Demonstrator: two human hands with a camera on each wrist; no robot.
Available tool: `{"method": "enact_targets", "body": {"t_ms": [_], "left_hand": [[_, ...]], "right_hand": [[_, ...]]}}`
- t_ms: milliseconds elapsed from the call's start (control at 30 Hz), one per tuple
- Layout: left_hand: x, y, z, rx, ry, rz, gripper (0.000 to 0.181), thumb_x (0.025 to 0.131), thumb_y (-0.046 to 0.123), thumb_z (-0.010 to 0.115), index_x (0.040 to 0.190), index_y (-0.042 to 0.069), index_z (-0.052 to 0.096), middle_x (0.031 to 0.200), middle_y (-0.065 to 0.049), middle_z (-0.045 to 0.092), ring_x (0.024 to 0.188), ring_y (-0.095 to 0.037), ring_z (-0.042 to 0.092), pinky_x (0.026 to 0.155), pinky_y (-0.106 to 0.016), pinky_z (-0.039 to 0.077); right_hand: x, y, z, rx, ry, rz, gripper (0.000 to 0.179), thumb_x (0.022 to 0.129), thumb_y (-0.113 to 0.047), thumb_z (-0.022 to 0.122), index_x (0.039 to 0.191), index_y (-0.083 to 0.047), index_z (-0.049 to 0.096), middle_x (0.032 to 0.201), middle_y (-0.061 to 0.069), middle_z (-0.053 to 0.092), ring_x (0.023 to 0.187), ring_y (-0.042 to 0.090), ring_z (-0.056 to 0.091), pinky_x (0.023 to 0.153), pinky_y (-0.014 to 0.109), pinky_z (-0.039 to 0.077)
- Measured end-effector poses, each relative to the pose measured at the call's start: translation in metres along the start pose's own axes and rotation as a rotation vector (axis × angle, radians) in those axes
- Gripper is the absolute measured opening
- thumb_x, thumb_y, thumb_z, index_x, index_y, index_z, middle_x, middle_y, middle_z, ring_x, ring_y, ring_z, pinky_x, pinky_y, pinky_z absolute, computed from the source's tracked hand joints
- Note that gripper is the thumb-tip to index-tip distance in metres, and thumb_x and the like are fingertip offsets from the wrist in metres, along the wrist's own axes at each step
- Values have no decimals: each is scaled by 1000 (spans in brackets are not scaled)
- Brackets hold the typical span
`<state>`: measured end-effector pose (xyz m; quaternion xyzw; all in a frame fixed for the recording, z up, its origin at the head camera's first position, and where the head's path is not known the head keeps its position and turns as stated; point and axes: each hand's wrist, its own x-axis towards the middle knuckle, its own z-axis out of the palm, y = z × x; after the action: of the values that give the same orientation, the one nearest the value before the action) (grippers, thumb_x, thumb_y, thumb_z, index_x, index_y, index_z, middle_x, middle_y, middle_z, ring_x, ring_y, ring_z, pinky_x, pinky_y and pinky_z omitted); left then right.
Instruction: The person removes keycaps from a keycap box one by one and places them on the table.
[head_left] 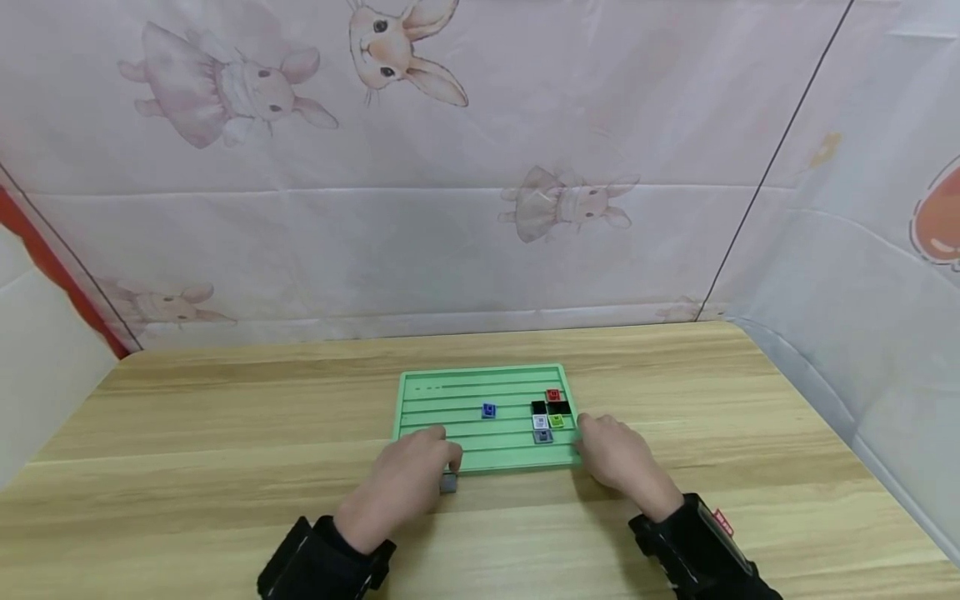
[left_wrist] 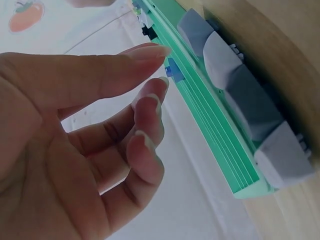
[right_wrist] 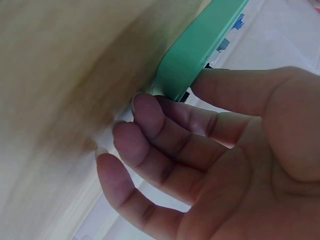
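On the table lies a green ridged tray (head_left: 495,455) bearing several small keycap-like pieces. A blue piece (head_left: 489,411) sits alone near its middle. Toward the right are a red piece (head_left: 552,395), black pieces (head_left: 558,408), a white piece (head_left: 540,422), a lime piece (head_left: 556,422) and a grey-blue piece (head_left: 543,437). My left hand (head_left: 412,467) hovers by the front left corner, fingers bent, with nothing visible between thumb and fingertips. My right hand (head_left: 617,454) holds the tray's right edge near the front corner between thumb and index finger; the other fingers hang loosely curled.
A row of grey pieces (left_wrist: 252,105) stands along the tray's near side in the left wrist view; the left hand mostly hides them in the head view. The wooden table (head_left: 225,417) meets a rabbit-printed cloth wall (head_left: 420,258) at the back.
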<state>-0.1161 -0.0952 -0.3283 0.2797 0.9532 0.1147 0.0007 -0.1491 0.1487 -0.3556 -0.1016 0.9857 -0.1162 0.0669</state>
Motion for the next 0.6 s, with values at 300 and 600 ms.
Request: {"method": "enact_targets", "body": {"t_ms": [300, 600], "left_hand": [[-1, 0, 7, -35, -20, 86, 22, 71, -10, 60, 80, 7, 68, 72, 0, 50, 64, -11, 47, 57, -25, 46], [-1, -1, 12, -11, 1, 68, 20, 71, -9, 60, 79, 7, 67, 70, -1, 52, 64, -12, 48, 57, -26, 46]], "right_hand": [[0, 0, 0, 1, -4, 1, 20, 87, -8, 55, 98, 8, 56, 69, 11, 54, 55, 17, 46, 46, 28, 39], [0, 0, 0, 4, -4, 4, 19, 87, -8, 55, 97, 8, 56, 68, 9, 52, 55, 17, 45, 46, 28, 38]]}}
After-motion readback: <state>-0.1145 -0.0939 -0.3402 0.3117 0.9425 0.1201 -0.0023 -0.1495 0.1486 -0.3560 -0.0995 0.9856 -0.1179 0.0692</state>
